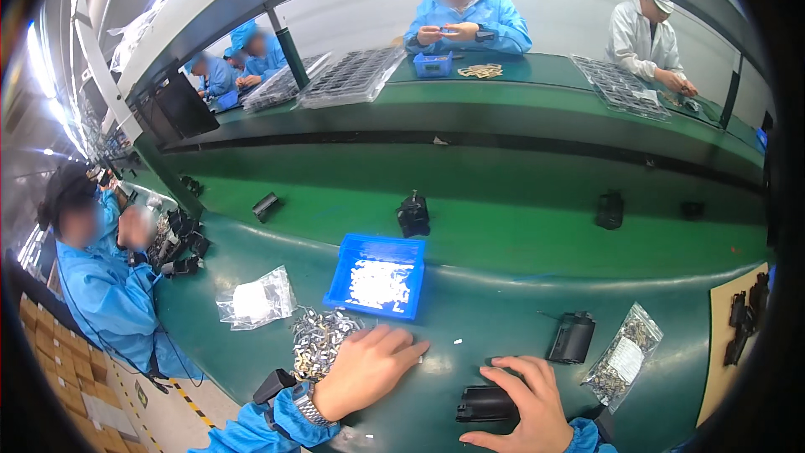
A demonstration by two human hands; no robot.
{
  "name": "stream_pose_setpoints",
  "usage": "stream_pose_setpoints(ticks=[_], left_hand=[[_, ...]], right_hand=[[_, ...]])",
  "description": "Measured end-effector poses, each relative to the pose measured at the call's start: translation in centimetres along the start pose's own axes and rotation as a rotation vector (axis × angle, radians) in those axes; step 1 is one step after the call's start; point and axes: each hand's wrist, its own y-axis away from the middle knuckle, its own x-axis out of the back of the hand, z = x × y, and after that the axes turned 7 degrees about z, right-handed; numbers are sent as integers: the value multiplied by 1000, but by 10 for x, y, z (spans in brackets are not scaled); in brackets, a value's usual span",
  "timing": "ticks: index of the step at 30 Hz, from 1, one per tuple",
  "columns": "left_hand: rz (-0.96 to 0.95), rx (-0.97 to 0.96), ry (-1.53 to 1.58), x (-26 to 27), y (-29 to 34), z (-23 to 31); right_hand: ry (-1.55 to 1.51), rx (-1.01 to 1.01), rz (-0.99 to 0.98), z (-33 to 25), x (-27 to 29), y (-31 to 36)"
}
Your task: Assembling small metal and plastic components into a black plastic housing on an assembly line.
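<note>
My left hand (369, 371) lies palm down on the green bench beside a pile of small metal parts (323, 340). Its fingers stretch to the right, and a small white piece (422, 360) shows at the fingertips; the thumb is hidden. My right hand (530, 403) is open, thumb and fingers spread around a black plastic housing (485, 403), with gaps at the fingertips. Beyond the left hand stands a blue bin (337, 287) holding many small white parts (377, 283). Another small white piece (458, 341) lies between the hands.
A second black housing (571, 338) and a bag of metal parts (623, 356) lie at right, near cardboard with black parts (742, 319). A clear bag (256, 299) lies left. Black units (412, 215) sit on the green belt (503, 239). A co-worker (105, 260) sits at left; others work opposite.
</note>
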Motion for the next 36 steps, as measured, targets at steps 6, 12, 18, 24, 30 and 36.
stream_pose_setpoints(ticks=[6, 12, 18, 24, 30, 36], left_hand=[[-23, -56, 12, -1, -2, -4], [-48, -62, 45, -6, -4, -5], [120, -53, 129, 5, 0, -1], [130, 23, 6, -15, 13, 12], [242, -145, 154, -1, 0, 36], [288, -510, 260, 4, -37, 58]], right_hand=[[-15, -6, 8, 0, 1, 4], [-45, -15, 12, 2, 0, 2], [-50, -17, 22, 2, -2, 2], [-39, -6, 19, 4, 0, 2], [-26, -18, 75, 2, 2, -1], [-229, -68, 167, 4, 3, -4]])
